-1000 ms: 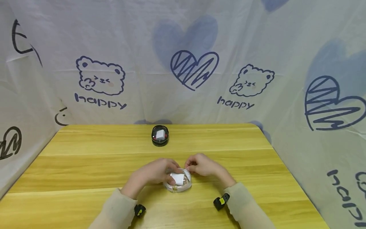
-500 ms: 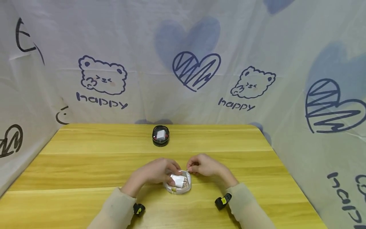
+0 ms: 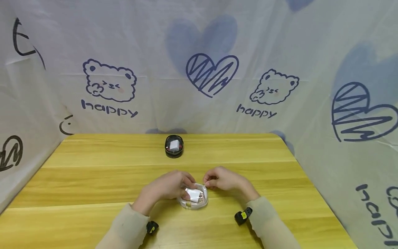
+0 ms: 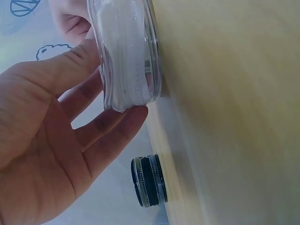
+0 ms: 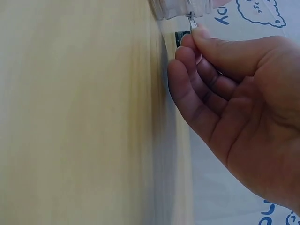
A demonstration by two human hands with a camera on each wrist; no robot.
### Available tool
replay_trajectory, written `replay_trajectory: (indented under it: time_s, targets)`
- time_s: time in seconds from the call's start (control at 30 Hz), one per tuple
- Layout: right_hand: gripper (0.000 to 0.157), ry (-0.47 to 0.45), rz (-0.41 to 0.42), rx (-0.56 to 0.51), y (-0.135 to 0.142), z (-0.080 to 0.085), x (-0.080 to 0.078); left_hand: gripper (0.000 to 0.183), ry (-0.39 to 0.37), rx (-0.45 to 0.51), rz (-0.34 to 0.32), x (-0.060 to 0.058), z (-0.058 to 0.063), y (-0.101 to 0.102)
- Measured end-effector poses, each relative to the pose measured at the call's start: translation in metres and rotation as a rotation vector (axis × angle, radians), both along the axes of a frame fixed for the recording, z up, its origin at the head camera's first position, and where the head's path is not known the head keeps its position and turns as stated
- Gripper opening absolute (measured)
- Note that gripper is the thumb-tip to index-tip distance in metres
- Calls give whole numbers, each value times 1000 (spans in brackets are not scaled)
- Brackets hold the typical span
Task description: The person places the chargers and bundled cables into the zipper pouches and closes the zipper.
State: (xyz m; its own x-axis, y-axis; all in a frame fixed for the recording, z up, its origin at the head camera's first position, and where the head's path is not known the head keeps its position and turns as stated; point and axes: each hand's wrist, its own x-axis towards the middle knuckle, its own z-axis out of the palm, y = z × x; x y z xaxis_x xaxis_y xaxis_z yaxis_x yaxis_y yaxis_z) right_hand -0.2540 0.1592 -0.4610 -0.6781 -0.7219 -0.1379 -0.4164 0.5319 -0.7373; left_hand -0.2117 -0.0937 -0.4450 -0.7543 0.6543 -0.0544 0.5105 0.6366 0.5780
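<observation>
A small clear zipper case with rounded corners rests on the table in front of me. Through its top I see a white charger plug, and pale cable seems to lie around it. My left hand holds the case from its left side, thumb on top and fingers along the far side. In the left wrist view, the case's side wall sits between thumb and fingers. At the case's far right corner, my right hand pinches a metal zipper pull between thumb and forefinger.
A black-rimmed clear case holding a white block and something red stands farther back on the wooden table. White cloth printed with bears and hearts hangs behind and at both sides. Each wrist wears a black strapped device.
My right hand has shifted slightly right, still pinching at the case's corner. The left hand keeps its hold, and the case stays nearly in place. The view has bobbed a little.
</observation>
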Motion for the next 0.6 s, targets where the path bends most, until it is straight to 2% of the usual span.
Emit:
replay_trajectory:
  time_s: [0.27,0.6]
  targets:
    - [9,-48,-26,-5,1,-2,1,32,-13,6,8,0,1,1]
    - [12,87,-23,19,-8,-3,2,31,-4,16,-9,0,1,0]
